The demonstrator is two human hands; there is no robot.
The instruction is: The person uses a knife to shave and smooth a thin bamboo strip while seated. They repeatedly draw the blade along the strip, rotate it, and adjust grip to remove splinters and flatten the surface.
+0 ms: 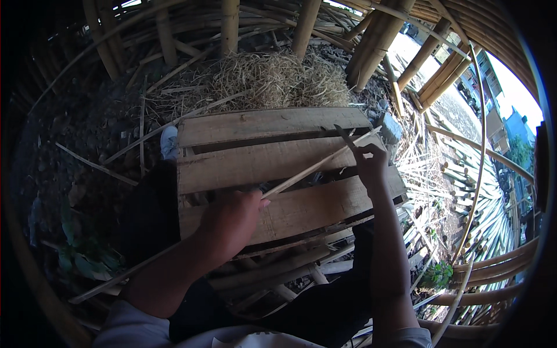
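My left hand (232,217) grips a long thin bamboo strip (316,166) that runs diagonally over a wooden pallet (272,153) lying across my lap. The strip's rear end passes back past my left forearm toward the lower left. My right hand (371,162) holds a dark knife blade (346,139) against the strip's far end, near the pallet's right side. The blade points up and to the left.
A heap of straw-like bamboo shavings (278,78) lies beyond the pallet. Upright bamboo poles (229,26) stand behind it. Many split bamboo strips (470,191) lie piled at the right. A shoe (169,142) shows at the pallet's left edge.
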